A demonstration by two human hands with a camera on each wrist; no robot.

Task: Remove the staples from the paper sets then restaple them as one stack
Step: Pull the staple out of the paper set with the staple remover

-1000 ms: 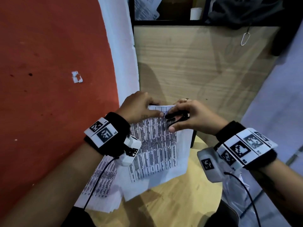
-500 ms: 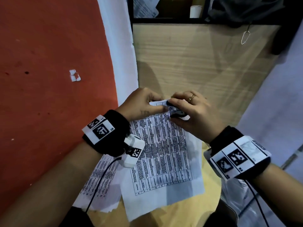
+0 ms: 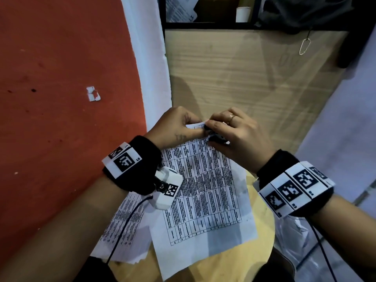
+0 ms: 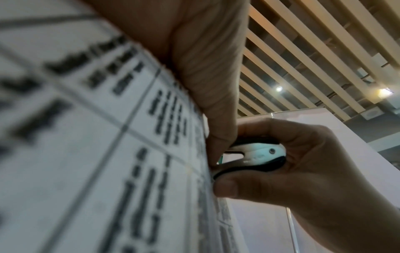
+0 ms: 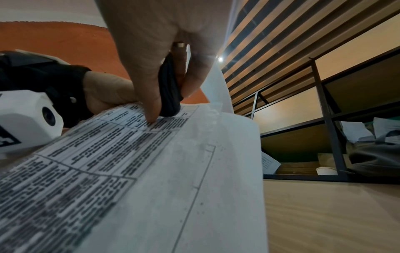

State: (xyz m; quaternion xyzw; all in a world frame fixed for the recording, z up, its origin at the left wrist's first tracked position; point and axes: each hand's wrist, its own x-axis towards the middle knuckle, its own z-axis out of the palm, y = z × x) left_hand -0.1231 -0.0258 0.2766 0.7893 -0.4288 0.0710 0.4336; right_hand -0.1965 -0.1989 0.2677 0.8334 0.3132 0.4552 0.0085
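Observation:
A printed paper set (image 3: pixel 205 192) with a table of text is lifted at its far end above a round wooden stool. My left hand (image 3: pixel 179 127) pinches its top corner, thumb on the printed face (image 4: pixel 216 106). My right hand (image 3: pixel 234 137) grips a black and silver staple remover (image 4: pixel 257 154), squeezed between thumb and fingers, its claws pressed against the paper's top edge beside my left thumb. In the right wrist view the black remover (image 5: pixel 169 87) stands on the sheet (image 5: pixel 151 171). The staple itself is hidden.
A second printed paper set (image 3: pixel 124 226) lies on the round wooden stool (image 3: pixel 203 269) under my left forearm. A wooden desk panel (image 3: pixel 254 78) stands ahead, a red wall (image 3: pixel 61 98) to the left, shelves with papers and a cup (image 3: pixel 243 14) above.
Both hands have lifted the paper's top edge up and away. My right hand turned over so its back faces up, and the staple remover moved to the top corner by my left thumb.

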